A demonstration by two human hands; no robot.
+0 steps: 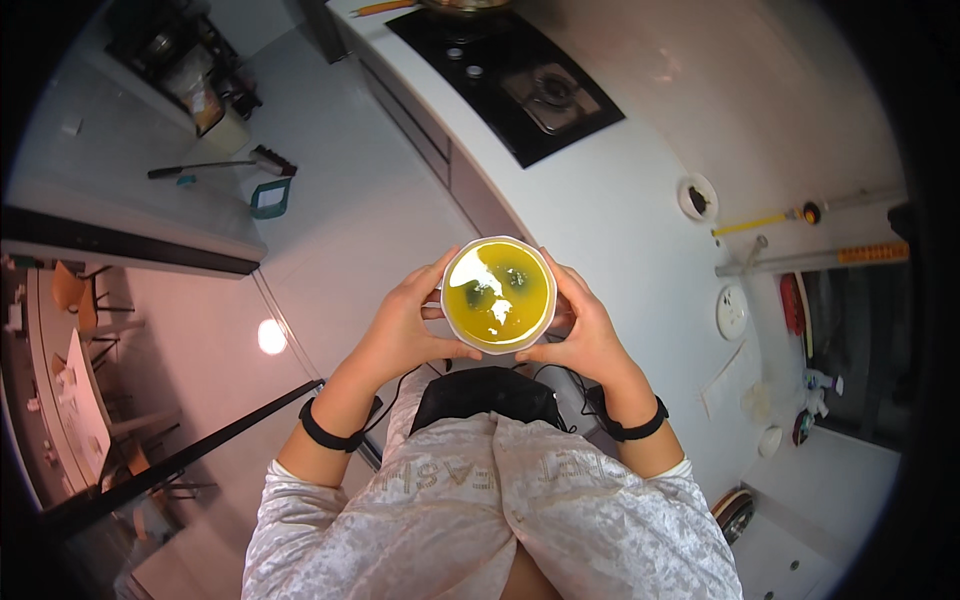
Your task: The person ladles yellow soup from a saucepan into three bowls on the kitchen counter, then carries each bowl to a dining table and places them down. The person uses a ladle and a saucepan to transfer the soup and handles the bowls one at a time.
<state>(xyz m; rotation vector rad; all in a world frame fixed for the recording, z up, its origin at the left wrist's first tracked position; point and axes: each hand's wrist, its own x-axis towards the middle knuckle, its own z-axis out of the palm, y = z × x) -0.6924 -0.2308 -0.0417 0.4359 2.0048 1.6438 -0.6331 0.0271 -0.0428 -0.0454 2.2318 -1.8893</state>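
Observation:
Both hands hold a round white bowl of yellow-green liquid in front of my body. My left hand grips its left side, fingers around the wall and thumb at the near edge. On the opposite side, my right hand clasps the bowl in the same way. Bright reflections lie on the liquid, and two dark patches show in it; whether these are reflections or solids I cannot tell. The bowl is held level, between the white countertop on the right and the floor on the left.
A black gas cooktop is set in the counter, with a pan at its far end. Along the wall stand a small bowl with dark contents and a white lid or plate. A sink lies lower right. A broom lies left.

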